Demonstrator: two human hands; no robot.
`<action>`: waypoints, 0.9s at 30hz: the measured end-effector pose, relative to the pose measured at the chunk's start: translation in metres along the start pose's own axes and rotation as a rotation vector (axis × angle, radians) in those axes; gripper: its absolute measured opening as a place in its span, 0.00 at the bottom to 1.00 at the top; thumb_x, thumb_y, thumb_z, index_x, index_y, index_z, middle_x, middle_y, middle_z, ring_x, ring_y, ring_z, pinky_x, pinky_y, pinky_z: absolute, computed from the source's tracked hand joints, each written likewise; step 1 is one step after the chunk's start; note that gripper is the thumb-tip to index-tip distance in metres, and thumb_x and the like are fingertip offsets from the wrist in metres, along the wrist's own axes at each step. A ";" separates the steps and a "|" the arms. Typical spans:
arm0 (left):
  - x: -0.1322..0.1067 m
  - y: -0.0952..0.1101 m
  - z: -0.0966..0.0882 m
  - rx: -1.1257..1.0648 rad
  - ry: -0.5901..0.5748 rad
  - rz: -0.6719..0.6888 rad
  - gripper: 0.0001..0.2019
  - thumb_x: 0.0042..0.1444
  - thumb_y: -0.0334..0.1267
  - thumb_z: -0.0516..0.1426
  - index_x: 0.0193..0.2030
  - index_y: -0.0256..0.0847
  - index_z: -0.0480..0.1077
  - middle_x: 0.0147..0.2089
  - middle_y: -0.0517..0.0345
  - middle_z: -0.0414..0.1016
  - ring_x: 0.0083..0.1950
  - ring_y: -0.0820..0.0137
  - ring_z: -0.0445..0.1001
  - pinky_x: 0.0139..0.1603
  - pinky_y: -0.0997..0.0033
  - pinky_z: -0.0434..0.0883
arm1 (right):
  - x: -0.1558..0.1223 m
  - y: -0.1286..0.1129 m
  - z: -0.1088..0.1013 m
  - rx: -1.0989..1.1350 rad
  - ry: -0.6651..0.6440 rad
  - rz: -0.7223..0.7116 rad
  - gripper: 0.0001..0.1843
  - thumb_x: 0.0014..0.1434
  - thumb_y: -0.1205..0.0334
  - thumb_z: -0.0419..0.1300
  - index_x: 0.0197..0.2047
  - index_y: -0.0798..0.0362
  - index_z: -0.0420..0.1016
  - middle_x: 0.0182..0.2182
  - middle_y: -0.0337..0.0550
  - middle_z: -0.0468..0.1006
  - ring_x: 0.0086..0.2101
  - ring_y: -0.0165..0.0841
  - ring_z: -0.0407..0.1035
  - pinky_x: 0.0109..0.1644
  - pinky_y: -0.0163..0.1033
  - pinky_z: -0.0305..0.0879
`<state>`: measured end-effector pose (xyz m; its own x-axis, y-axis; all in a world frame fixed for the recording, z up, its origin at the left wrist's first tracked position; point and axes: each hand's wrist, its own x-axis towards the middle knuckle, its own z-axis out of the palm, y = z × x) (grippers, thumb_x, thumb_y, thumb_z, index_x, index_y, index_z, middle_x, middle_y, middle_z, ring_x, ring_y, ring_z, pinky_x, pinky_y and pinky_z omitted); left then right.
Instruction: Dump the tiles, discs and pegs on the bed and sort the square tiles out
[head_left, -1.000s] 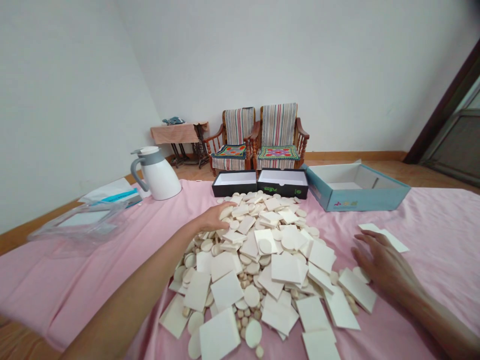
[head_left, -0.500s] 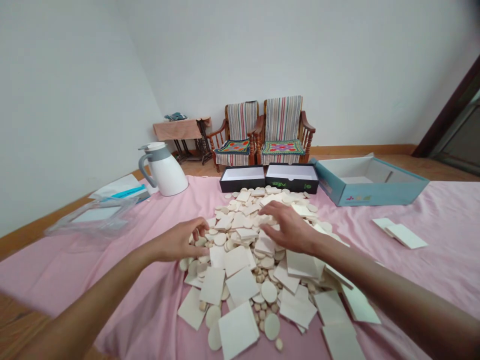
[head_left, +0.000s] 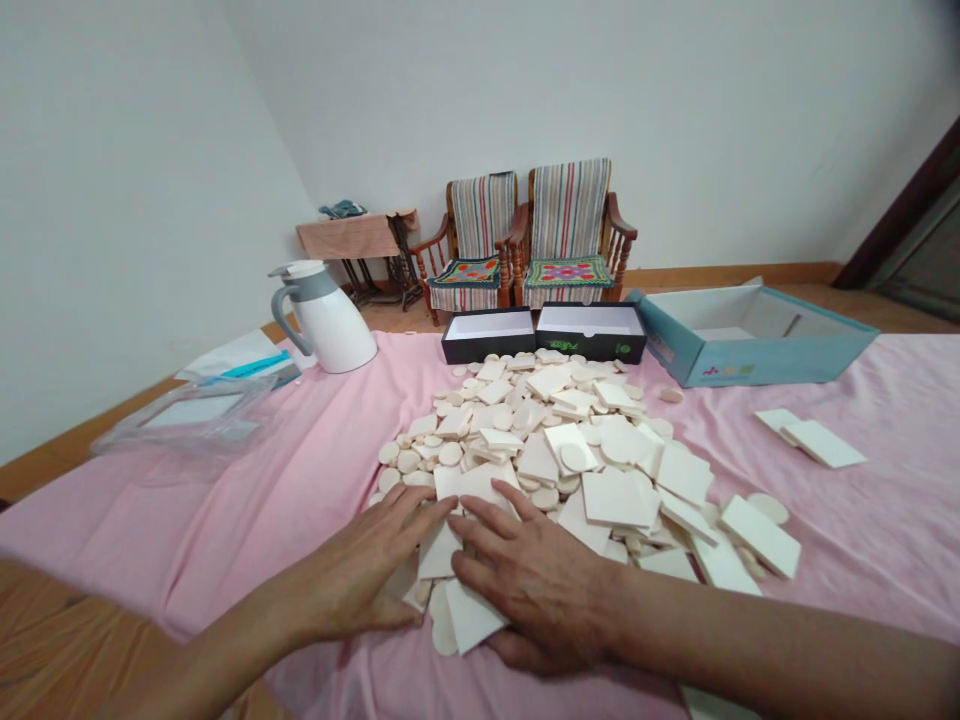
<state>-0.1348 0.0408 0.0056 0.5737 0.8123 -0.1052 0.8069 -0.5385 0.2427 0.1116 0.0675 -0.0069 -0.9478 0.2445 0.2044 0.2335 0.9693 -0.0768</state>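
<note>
A heap of pale wooden squares and discs [head_left: 570, 450] covers the middle of a pink cloth [head_left: 285, 470]. My left hand [head_left: 367, 575] lies flat with its fingers stretched out over the near edge of the heap. My right hand [head_left: 536, 580] rests beside it, fingers spread on top of the nearest square pieces. The two hands almost touch at the fingertips. Neither hand grips a piece. Several near pieces are hidden under my palms.
Two black trays [head_left: 487, 335] and an open blue box [head_left: 750, 345] stand behind the heap. A white jug [head_left: 326, 320] and a clear plastic bag [head_left: 191, 425] are at the left. Two loose squares [head_left: 814, 440] lie at the right. Two striped chairs [head_left: 525, 240] stand by the wall.
Both hands have come back from the far and middle part of the heap to its near edge and now lie flat side by side. The camera has tilted.
</note>
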 end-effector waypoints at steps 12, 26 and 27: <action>0.112 -0.025 -0.009 -0.181 0.340 0.043 0.23 0.50 0.26 0.53 0.55 0.43 0.68 0.49 0.52 0.71 0.52 0.64 0.69 0.54 0.61 0.70 | 0.035 0.060 -0.009 -0.256 0.087 0.234 0.10 0.63 0.66 0.50 0.44 0.58 0.70 0.42 0.52 0.72 0.45 0.43 0.64 0.50 0.50 0.58; 0.016 0.015 -0.010 0.086 0.120 0.388 0.28 0.49 0.57 0.61 0.52 0.41 0.66 0.59 0.43 0.67 0.60 0.54 0.63 0.62 0.51 0.58 | -0.012 0.017 -0.020 0.082 0.046 0.135 0.12 0.59 0.57 0.54 0.42 0.56 0.68 0.40 0.49 0.71 0.42 0.39 0.62 0.52 0.48 0.56; 0.014 0.018 -0.003 0.123 0.060 0.414 0.30 0.51 0.58 0.59 0.54 0.41 0.65 0.61 0.43 0.65 0.63 0.53 0.61 0.64 0.50 0.56 | -0.019 0.008 -0.014 0.105 0.020 0.067 0.17 0.58 0.53 0.55 0.45 0.56 0.68 0.43 0.50 0.71 0.45 0.41 0.62 0.55 0.51 0.54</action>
<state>-0.1125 0.0427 0.0120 0.8464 0.5315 0.0337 0.5230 -0.8414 0.1359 0.1344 0.0707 0.0021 -0.9260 0.3103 0.2151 0.2713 0.9430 -0.1926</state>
